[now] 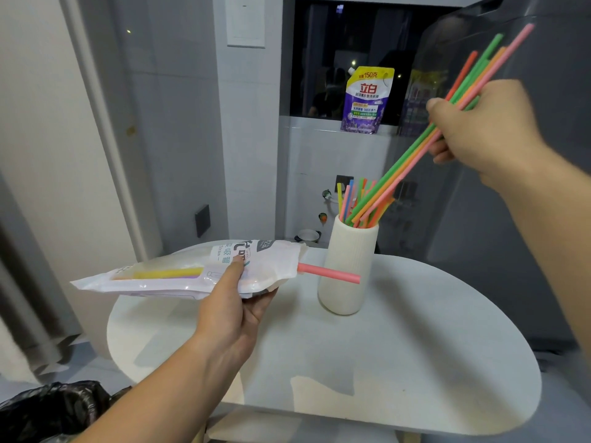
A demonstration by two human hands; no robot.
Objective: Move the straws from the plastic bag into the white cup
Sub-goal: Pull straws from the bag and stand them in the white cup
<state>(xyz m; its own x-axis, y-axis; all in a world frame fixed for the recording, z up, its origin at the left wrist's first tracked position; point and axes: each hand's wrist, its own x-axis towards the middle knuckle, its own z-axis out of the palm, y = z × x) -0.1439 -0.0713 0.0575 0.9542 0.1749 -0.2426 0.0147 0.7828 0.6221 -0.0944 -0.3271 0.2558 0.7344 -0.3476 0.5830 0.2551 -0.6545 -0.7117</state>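
My left hand (235, 310) grips the plastic bag (179, 276) level above the round table's left part. Yellow straws show through the bag, and a thick pink straw (329, 274) sticks out of its open right end. The ribbed white cup (347, 266) stands upright on the table with several coloured straws in it. My right hand (479, 132) is raised at the upper right and grips a slanted bunch of green, orange and pink straws (412, 161). The bunch's lower ends reach into the cup's mouth.
The white round table (383, 362) carries only the cup. A purple detergent pouch (367, 100) stands on the window ledge behind. A grey appliance fills the right side. A black rubbish bag (48, 407) sits at the lower left on the floor.
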